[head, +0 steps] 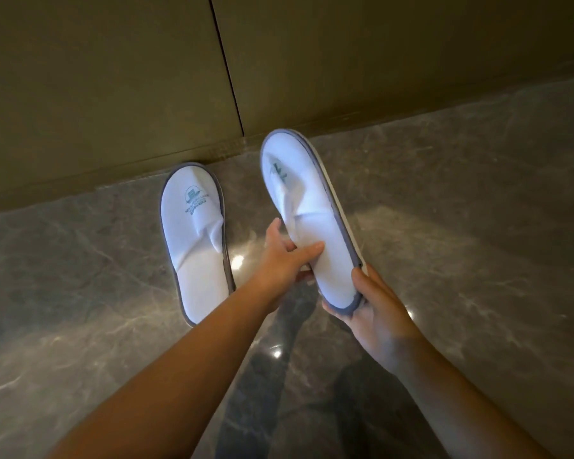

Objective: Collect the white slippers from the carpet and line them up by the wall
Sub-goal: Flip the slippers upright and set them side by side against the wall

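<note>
One flat white terry slipper with grey piping and a teal printed logo lies sole-down on the glossy grey marble floor, its toe just beside the base of the olive-brown panelled wall. The second white slipper, of the same make, is in the air to its right, toe pointing at the wall and tilted so that its right edge shows the pale sole.

Both hands hold this second slipper. The left hand is closed on the loose edge of the upper, thumb on top and fingers tucked under the flap. The right hand cups the heel from below with the thumb pressed on the grey rim.

The step in hand looks like opening out the crumpled upper before setting the slipper down beside its mate. Risks from here:

- The upper is soft and creased (its logo is folded half out of sight), so it may land flattened or twisted unless the left hand smooths it first.
- The slipper hangs at a slant to the laid one; lowered as it is, the pair would sit splayed rather than parallel.
- The polished floor looks slick, so a light slipper could skid off its line when released, or nudge the one already placed.
- The toe may bump the wall and buckle if pushed too far forward.
</note>
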Tool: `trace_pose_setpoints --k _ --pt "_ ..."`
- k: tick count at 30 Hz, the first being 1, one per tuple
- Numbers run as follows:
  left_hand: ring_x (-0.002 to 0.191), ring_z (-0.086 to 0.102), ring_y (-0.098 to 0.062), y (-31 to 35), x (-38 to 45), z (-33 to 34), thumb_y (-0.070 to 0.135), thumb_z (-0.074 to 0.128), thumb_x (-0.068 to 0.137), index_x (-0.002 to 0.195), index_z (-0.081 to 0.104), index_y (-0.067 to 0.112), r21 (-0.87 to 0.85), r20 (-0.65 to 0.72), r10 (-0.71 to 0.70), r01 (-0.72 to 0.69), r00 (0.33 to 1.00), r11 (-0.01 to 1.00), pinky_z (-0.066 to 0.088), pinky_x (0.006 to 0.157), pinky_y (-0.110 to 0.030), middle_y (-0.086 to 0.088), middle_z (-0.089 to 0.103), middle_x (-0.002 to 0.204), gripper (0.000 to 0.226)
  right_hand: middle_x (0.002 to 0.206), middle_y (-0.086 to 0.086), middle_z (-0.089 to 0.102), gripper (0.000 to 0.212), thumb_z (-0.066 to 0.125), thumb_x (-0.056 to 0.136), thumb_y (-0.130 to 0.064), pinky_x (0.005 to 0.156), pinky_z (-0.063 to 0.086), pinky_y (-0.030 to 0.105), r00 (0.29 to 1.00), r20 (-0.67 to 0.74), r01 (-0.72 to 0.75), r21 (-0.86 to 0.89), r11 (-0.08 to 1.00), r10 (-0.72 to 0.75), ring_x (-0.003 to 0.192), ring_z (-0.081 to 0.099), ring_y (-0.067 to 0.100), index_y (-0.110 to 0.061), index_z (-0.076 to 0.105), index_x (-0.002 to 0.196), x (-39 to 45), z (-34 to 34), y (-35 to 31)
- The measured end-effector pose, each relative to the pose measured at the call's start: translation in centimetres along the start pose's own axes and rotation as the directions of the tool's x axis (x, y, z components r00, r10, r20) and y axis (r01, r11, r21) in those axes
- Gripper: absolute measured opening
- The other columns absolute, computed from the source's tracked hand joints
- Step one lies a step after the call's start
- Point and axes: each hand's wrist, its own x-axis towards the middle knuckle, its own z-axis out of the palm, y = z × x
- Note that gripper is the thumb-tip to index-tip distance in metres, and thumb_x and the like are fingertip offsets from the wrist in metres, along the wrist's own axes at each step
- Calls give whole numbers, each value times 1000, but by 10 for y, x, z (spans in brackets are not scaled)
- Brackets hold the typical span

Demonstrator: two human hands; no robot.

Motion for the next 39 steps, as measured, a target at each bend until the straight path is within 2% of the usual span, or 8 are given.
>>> trace_pose_setpoints --k 3,11,16,20,24,27,32,39 --pt "91 61 -16 -2 0 -2 12 66 75 135 22 17 -7 -60 4 -4 998 1000 58 63 -28 -1 60 98 75 112 3 55 17 54 81 -20 96 46 44 994 -86 54 -189 980 -72 108 53 25 -26 53 97 -2 -6 -5" --pt "83 64 -11 -6 -13 -24 13 65 76 129 37 14 339 -161 148 -86 976 937 53 65 -17 2 63 91 59 108 10 58 37 64 77 -14 78 49 35 957 -214 70 -485 872 -196 99 56 25 -7 51 111 20 -8 -1" --pt "126 40 -23 -15 -29 -76 21 67 75 134 31 19 731 -239 221 25 946 682 33 104 -33 -6 42 140 70 98 8 54 31 65 76 -15 73 48 33 941 -264 26 -569 822 -212 89 55 23 -8 50 102 46 -5 25" --pt "138 21 -24 -31 -43 -116 23 63 79 138 23 16 866 -210 228 73 951 495 16 113 -36 -7 26 151 71 107 17 56 42 66 76 -17 73 44 36 916 -322 -15 -625 780 -241 93 53 29 -1 48 111 65 0 46" --pt "142 2 -28 -47 -43 -131 31 61 80 140 11 21 947 -165 156 113 974 301 9 115 -42 -6 5 155 79 124 22 51 61 71 71 -25 87 48 43 870 -292 -46 -849 526 -396 109 52 37 -1 42 119 77 3 52" --pt "142 -8 -29 -54 -39 -135 37 54 83 141 3 24 974 -133 97 111 986 200 6 115 -43 -5 -5 156 79 136 21 39 82 73 67 -29 101 34 50 861 -166 -50 -968 245 -481 123 36 37 -7 29 132 80 5 53" --pt "142 -11 -29 -59 -36 -136 42 49 84 141 0 22 987 -98 78 87 992 132 6 115 -44 -6 -9 155 77 149 18 15 102 73 63 -43 106 27 51 930 -10 -13 -1000 -7 -367 133 20 37 -19 9 138 83 12 61" --pt "141 -12 -30 -63 -34 -139 43 48 84 141 -1 23 990 -70 80 60 994 130 4 115 -43 -6 -10 155 78 151 17 5 98 70 66 -41 108 25 51 931 -31 -44 -999 -27 -364 134 14 37 -22 7 138 87 26 78"
